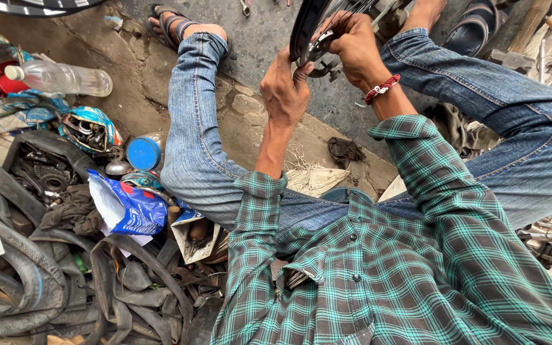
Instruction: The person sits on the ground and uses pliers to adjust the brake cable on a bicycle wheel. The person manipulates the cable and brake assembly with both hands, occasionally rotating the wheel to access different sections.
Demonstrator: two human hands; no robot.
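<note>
Both hands up at the black tyre, left hand fingers clamped on its edge, right hand fingers wrapped round a small metal part, old rubber tubes heaped nearby

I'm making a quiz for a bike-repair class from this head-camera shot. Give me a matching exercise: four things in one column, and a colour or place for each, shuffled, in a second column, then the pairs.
Things:
1. plastic bottle
2. wrist thread
3. round tin lid
4. old rubber tubes

Descriptions:
A. red, on the right hand's wrist
B. black, piled at lower left
C. clear with a white cap, lying on its side at upper left
D. blue, beside the left knee

Pairs: 1-C, 2-A, 3-D, 4-B

Both the left hand and right hand grip the bicycle wheel part.
</note>
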